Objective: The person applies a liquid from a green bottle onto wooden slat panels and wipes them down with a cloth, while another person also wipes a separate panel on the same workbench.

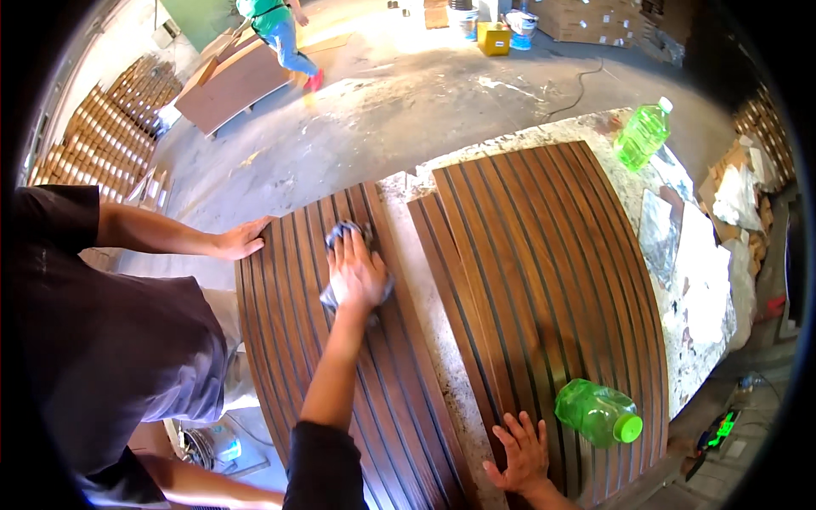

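My left hand (357, 274) presses a crumpled grey-blue rag (327, 297) onto a brown slatted wood panel (387, 374) with dark grooves; the hand is slightly blurred. Fingers spread, my right hand (520, 455) lies flat near the lower left edge of another slatted panel (544, 255) and holds nothing. That panel rests partly over a further slatted piece (450, 280). Close to my right hand, a green plastic bottle (591, 412) with a green cap lies on its side on the panel.
A co-worker in a dark shirt (110, 331) stands at the left, one hand (242, 239) on the left panel's edge. Another green bottle (643, 134) stands on the stained table (688, 374). Farther off are a walking person (285, 38), stacked slatted pieces (102, 127) and a yellow container (494, 39).
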{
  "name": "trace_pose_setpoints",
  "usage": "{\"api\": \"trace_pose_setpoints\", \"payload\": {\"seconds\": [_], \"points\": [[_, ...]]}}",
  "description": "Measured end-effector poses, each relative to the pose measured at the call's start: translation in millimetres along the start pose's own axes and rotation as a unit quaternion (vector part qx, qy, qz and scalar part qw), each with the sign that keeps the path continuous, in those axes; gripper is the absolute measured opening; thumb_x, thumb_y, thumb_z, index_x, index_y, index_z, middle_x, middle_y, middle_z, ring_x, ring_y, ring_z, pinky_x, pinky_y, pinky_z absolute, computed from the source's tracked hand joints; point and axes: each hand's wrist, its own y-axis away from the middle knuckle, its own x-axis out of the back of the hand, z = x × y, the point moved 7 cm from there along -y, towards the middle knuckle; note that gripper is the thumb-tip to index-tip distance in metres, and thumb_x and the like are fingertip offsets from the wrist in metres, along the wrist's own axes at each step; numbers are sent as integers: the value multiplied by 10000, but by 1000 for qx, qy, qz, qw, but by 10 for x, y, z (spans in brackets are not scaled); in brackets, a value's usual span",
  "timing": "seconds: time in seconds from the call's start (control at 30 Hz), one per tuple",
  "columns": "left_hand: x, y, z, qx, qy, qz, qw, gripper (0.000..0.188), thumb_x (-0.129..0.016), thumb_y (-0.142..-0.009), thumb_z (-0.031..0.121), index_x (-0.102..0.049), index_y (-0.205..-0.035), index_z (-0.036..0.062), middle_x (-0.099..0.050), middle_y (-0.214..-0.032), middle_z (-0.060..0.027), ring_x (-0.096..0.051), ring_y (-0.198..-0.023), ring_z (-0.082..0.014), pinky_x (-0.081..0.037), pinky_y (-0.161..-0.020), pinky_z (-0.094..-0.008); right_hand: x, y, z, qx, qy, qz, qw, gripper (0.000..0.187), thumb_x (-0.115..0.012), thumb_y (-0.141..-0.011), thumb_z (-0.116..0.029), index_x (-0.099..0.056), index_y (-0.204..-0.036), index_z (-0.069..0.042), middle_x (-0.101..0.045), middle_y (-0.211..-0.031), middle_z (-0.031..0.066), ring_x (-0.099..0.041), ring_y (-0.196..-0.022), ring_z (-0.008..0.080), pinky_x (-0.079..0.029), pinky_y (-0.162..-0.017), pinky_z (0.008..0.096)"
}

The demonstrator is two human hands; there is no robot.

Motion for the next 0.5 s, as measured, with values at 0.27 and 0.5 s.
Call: {"api": "trace_pose_setpoints", "payload": {"seconds": [0.27, 0.5], "points": [[315, -280, -434, 109, -16, 84, 990, 564, -497, -889, 259, -468, -1359, -53, -479, -1407, -256, -412, -1337, -418, -304, -1111, -523, 143, 34, -183, 81, -29, 54, 995, 659, -623, -791, -507, -512, -1336, -154, -459, -1450, 98, -358, -1396, 321, -197, -1122, 586], [834, 2666, 417, 29, 209, 99, 972, 334, -555, -842, 16, -634, -1163, -31, -667, -1132, -218, -667, -980, -366, -517, -897, -449, 105, -28, 5, 130, -79, 92, 984, 704, -673, -765, -449, -481, -1355, -115, -440, -1464, 144, -365, -1385, 378, -193, -1125, 600]]}}
